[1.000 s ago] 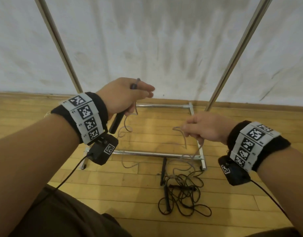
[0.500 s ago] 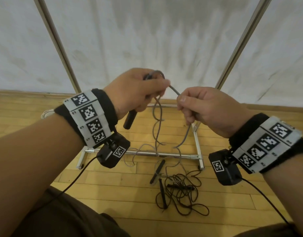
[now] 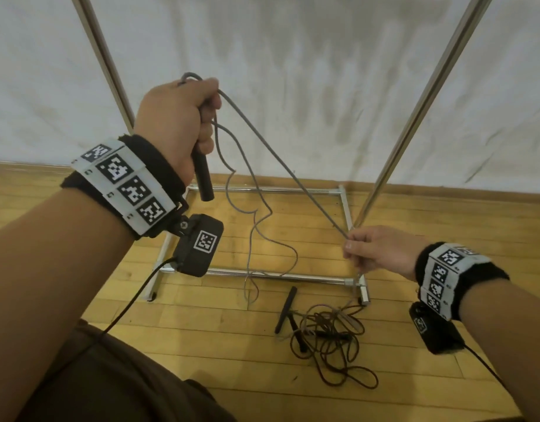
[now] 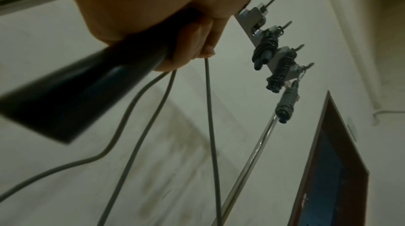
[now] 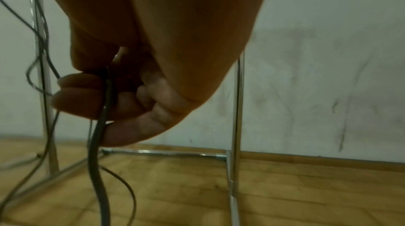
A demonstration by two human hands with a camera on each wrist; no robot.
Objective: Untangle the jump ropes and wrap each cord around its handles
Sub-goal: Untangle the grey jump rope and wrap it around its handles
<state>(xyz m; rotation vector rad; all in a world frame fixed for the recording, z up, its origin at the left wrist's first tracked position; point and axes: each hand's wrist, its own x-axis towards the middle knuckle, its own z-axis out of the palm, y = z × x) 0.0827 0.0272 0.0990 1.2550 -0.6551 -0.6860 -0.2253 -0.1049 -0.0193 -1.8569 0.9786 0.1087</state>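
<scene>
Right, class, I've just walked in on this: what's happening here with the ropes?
A person is sorting out jump ropes. The left hand grips a black handle held upright, and the right hand pinches its grey cord, pulled taut between the two. No wraps show on that handle yet. A tangled pile of dark ropes lies on the wooden floor by a metal rack.

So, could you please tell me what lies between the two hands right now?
In the head view, a taut stretch of thin grey cord runs from the left hand down to the right hand; nothing else spans them.
</scene>
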